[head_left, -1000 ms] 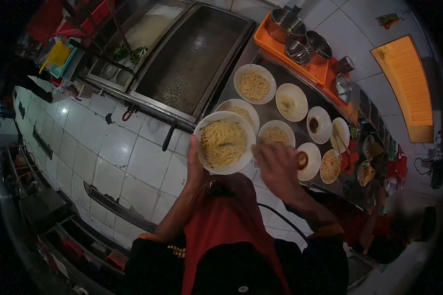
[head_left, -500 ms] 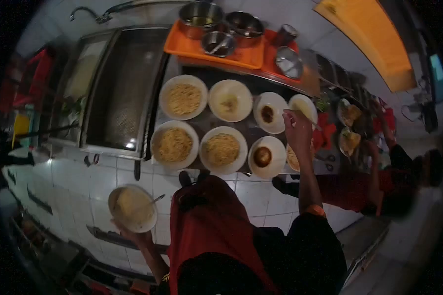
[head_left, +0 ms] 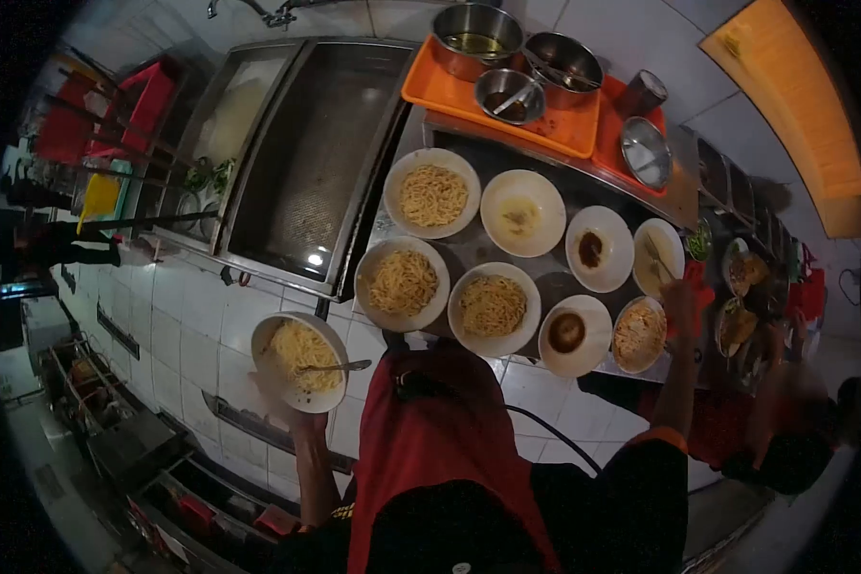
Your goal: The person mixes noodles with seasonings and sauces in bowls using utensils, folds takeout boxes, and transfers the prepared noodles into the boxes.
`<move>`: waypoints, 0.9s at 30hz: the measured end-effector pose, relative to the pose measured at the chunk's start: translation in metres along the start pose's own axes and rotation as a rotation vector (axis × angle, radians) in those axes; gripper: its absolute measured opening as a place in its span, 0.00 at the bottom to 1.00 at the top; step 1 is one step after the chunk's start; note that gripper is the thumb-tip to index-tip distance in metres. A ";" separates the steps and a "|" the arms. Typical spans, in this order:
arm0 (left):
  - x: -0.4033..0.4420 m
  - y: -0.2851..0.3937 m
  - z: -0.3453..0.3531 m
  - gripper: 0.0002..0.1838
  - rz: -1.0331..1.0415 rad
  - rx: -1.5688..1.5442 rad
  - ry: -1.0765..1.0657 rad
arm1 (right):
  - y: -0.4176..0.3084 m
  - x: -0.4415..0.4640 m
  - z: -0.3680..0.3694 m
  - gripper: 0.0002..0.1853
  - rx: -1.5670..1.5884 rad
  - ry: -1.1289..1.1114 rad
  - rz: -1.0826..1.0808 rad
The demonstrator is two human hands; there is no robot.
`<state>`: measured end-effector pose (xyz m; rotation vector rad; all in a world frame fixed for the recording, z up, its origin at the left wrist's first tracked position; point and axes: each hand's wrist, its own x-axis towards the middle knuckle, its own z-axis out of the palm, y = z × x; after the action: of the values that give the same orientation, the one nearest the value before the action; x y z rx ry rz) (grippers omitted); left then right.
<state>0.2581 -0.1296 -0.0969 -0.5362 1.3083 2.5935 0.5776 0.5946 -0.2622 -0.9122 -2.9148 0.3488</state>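
In the head view, the left hand (head_left: 287, 402) grips a noodle bowl (head_left: 327, 335) at eight o'clock; the right hand (head_left: 679, 301) blurs at three, grip unclear to me. More bowls (head_left: 545, 206) crowd the worktop (head_left: 553, 277) below an orange tray (head_left: 454, 91) at one.

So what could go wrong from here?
A few things, perhaps. The left hand holds a bowl of noodles out over the tiled floor, so a slip might drop it there. The spoon or fork in it sticks out past the rim, and a bump could knock it loose. The right hand is stretched out with its forearm close beside an oval bowl, which it might nudge.
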 end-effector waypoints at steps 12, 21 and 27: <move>0.054 0.041 -0.046 0.34 -0.116 0.043 0.039 | -0.434 0.053 -0.088 0.12 -0.329 0.379 -0.279; 0.081 0.071 -0.074 0.37 -0.069 0.052 0.095 | -0.512 0.111 -0.011 0.09 0.550 -0.040 -0.037; 0.096 0.069 -0.086 0.37 -0.118 -0.046 -0.014 | -0.546 0.110 -0.129 0.10 0.751 -0.044 0.156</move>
<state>0.1674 -0.2393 -0.1311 -0.5830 1.1782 2.5319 0.2015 0.2465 -0.0088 -0.9763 -2.3943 1.3548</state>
